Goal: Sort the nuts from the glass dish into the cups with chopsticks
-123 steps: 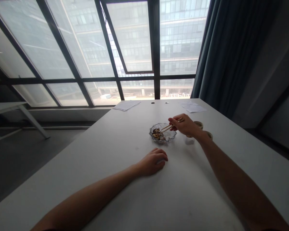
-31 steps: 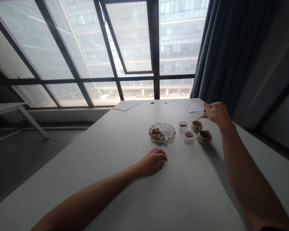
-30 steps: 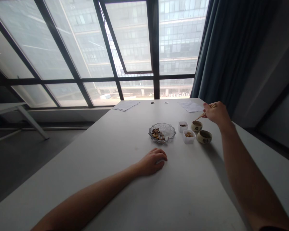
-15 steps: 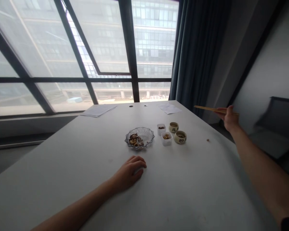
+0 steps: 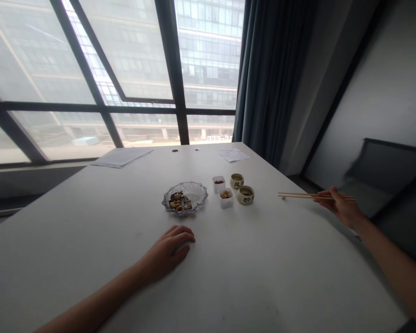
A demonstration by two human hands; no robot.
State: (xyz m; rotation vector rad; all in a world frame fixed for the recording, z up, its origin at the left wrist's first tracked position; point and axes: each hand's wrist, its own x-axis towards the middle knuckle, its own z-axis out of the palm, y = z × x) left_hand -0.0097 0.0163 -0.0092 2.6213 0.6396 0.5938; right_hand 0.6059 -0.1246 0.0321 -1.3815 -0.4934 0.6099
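At the table's right edge my right hand (image 5: 339,205) grips a pair of wooden chopsticks (image 5: 300,195), held level and pointing left. Their tips are slightly apart, just above a small brownish piece (image 5: 284,198) on the tabletop; whether they touch it I cannot tell. My left hand (image 5: 175,247) lies on the table, fingers loosely bent and holding nothing. Beyond it stands a scalloped glass bowl (image 5: 197,196) with dried brown and pale pieces in its left part. To its right are two square white cups (image 5: 226,202) with small food bits and two round ceramic cups (image 5: 246,194) bearing dark characters.
The white table (image 5: 263,268) reaches back toward a large window. Paper sheets lie at its far left (image 5: 123,157) and far right (image 5: 233,154). A dark curtain (image 5: 263,83) hangs behind, and a dark chair (image 5: 388,171) stands off to the right.
My right hand has come down with the chopsticks, bringing their tips to the small brownish piece. The view has turned slightly right; my left hand stays resting on the table.
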